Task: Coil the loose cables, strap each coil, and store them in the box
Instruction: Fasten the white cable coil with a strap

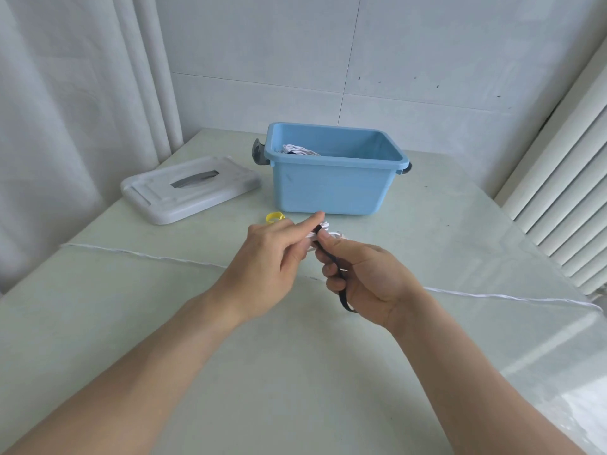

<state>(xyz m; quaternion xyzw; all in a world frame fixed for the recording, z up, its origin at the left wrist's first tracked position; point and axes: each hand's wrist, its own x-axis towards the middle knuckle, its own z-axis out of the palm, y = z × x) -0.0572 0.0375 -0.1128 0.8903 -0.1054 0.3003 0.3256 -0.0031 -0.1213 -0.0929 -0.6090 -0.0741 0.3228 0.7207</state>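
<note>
A small coil of white cable (335, 234) is held above the table in front of the blue box (331, 188). My left hand (272, 254) pinches the coil from the left, index finger stretched over it. My right hand (364, 280) grips a dark strap (341, 284) that wraps round the coil, and the strap's tail hangs down past my palm. Another white coil with a dark strap (300, 150) lies inside the box at its left end. A yellow strap ring (274, 218) lies on the table just behind my left hand.
The box's grey lid (189, 188) lies upside left of the box. The table (197, 323) wears a clear plastic cover with a raised fold line across it. A curtain hangs at the left, a white radiator (565, 198) stands at the right.
</note>
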